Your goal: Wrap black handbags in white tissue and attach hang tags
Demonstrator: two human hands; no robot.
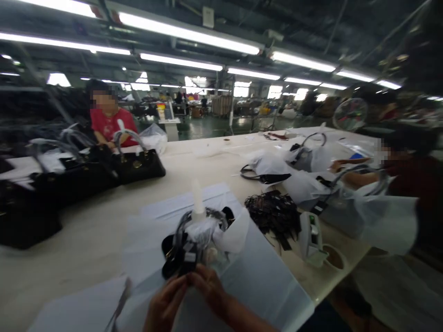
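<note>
The dark handbag (170,256) sat at the centre of the dial, on the near part of the table (180,157), its wrapped handles (180,227) bunched with clear plastic and white wrapping (233,233). A black tag (189,259) with a pale label lay against its near side. At six o'clock, the left hand (168,297) and the right hand (212,287) met, each with its fingers pinched on the tag's lower edge; blur hid the exact placing of the fingertips.

A large translucent plastic sheet (265,281) spread towards four o'clock, and white sheets (166,206) lay at eleven and twelve. More white sheets (76,306) lay at eight. Just past two o'clock was a heap of dark strips (273,212), with a pale dispenser (309,237) at three and a round ring (334,257) beside it.

Farther out at ten stood a row of black handbags (81,182), a person in red (114,121) behind them at eleven. At two, plastic-wrapped bags (304,159) covered the table; beyond them stood a round fan (350,114). Another person's forearm (358,178) reached among the wrapped bags between two and three.
</note>
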